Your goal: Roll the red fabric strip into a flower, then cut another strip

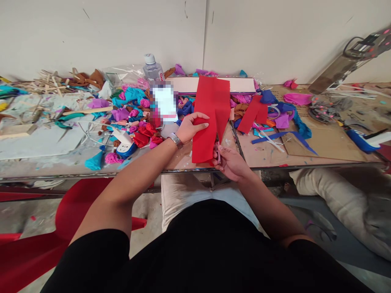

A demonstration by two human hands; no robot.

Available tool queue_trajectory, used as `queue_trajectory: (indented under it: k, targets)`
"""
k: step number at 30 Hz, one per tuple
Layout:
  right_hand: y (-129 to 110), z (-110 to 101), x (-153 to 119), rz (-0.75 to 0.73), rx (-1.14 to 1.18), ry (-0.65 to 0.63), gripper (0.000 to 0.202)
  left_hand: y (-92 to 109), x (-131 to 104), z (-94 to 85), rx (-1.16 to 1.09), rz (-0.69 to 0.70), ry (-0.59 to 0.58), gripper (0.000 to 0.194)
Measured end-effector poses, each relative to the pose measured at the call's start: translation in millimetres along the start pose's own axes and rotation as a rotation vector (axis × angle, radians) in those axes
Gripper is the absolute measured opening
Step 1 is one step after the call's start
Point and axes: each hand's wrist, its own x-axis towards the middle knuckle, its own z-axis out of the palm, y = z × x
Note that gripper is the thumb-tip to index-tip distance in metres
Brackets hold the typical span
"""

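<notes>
A long sheet of red paper (210, 95) lies over the near edge area of the table, with a lengthwise slit running up from its near end. My left hand (192, 128) grips the sheet's left side, thumb and fingers closed on it. Scissors (218, 154) with pinkish handles are in my right hand (230, 162), fingers wrapped round the handles. Their blades sit in the slit, partly hidden by the paper. Smaller red pieces (252, 115) lie to the right of the sheet.
Crumpled coloured paper (131, 99) covers much of the table. A clear bottle (153, 71) stands behind a blurred bright screen (165, 101). A blue-and-white power socket (126, 147) sits at left, wooden sticks (50, 83) at back left. A red chair (76, 207) stands at lower left.
</notes>
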Motion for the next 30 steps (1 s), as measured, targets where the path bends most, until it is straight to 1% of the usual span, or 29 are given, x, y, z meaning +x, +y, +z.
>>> queue_trajectory:
  k: [5,13,19,25,30]
  targets:
    - [0.5,1.4,-2.8,0.015,0.002,-0.034,0.027,-1.1,-0.1,1.0,-0.046,-0.020,0.004,0.043]
    - [-2.3,4.5,-1.4,0.004,0.019,0.003,0.019,-4.4,-0.8,0.8,-0.033,-0.058,-0.025,0.042]
    - [-1.4,4.3,2.4,-0.013,-0.004,0.024,0.016,-5.9,0.0,0.3,0.015,-0.023,-0.029,0.039]
    - [-0.6,4.8,3.8,-0.022,-0.011,0.030,0.017,-4.6,-0.3,0.3,0.035,-0.008,-0.027,0.040]
    - [0.0,4.8,4.2,-0.035,-0.023,-0.011,0.024,-3.1,-1.2,0.3,0.014,-0.034,-0.037,0.040]
